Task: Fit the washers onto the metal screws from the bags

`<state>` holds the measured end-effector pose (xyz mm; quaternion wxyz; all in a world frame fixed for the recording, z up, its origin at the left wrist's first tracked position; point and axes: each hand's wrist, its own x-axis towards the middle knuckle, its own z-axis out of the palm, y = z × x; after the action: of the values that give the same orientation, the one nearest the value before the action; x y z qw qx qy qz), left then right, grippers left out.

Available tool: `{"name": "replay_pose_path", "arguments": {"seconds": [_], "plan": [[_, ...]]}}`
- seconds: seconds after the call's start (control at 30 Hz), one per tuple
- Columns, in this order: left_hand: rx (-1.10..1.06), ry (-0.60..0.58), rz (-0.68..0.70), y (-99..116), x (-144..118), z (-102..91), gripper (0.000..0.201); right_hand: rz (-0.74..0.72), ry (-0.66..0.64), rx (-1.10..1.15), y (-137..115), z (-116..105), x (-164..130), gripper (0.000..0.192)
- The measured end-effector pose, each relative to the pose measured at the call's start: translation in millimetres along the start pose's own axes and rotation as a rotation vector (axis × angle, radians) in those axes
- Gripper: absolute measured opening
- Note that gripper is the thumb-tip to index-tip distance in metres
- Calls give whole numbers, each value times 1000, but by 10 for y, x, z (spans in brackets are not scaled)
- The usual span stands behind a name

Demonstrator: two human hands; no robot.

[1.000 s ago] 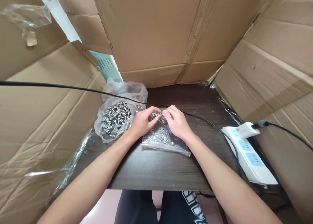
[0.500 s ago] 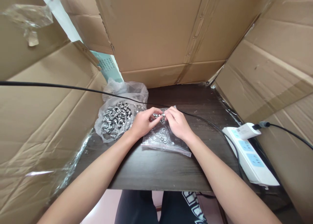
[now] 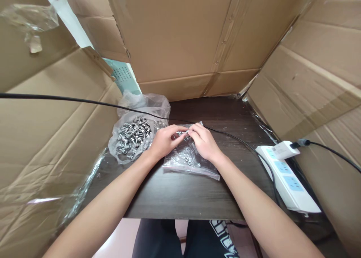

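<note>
- Left hand [image 3: 164,140] and right hand [image 3: 205,140] meet fingertip to fingertip, both pinched narrow on a small metal piece [image 3: 185,132].
- It sits above the clear zip bag [image 3: 194,170].
- Its long axis runs roughly sideways, hand to hand; fingers hide its ends, so I cannot tell which way it points.

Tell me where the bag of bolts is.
In the head view, the bag of bolts lies on the table, just left of the left hand.

You have room: near bench [image 3: 183,198] between your forearms [image 3: 115,198], plus far-right bench | blocking you: bolt bag [image 3: 113,143] left, black cable [image 3: 113,105] across the middle, power strip [image 3: 286,175] right | cardboard walls [image 3: 180,36] left, far and right
</note>
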<state>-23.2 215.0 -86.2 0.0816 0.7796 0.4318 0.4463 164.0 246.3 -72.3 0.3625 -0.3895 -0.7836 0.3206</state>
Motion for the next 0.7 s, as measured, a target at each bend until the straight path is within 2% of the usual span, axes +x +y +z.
{"name": "replay_pose_path", "arguments": {"seconds": [0.07,0.27,0.43,0.6,0.7], "plan": [[-3,-4,7,-5,2,-2,16,-5,19,-5,6,5,3,21],[16,-1,23,-18,5,-8,18,-25,-14,-20,26,16,9,39],[35,5,21,-31,0,-2,19,-37,13,-2,22,18,9,26],[2,-2,10,-12,2,14,18,3,-6,-1,24,29,17,40],[0,1,3,1,5,11,18,5,12,3,18,35,10,39]]}}
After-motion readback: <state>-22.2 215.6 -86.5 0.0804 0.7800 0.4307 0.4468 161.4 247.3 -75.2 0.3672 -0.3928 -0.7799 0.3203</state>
